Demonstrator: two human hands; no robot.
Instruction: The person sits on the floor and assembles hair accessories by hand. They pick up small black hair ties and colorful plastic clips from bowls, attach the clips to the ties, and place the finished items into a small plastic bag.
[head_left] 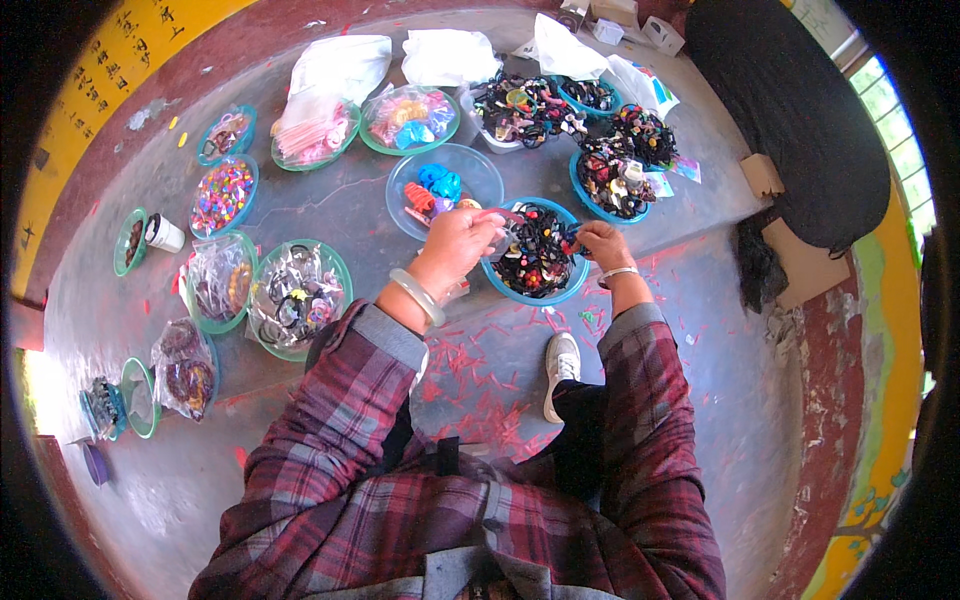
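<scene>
In front of me stands a blue basin (552, 299) filled with black hair ties (532, 258), some with red and coloured ornaments. My left hand (458, 246), with a pale bangle at the wrist, is closed over the basin's left edge and pinches a thin pinkish-red strip (497, 215). At the basin's right rim my right hand (606, 246) has its fingers pinched together. Something small and dark seems to be at its fingertips, too small to name. A clear bowl (398, 180) just beyond holds blue, orange and purple hair accessories (438, 182).
Red scraps (480, 375) litter the floor by my shoe (562, 362). Several basins stand left and beyond, including a green one (345, 318) with bagged bands and one of colourful small pieces (222, 195). White bags (340, 68) lie farther back; a black-covered object (800, 120) is right.
</scene>
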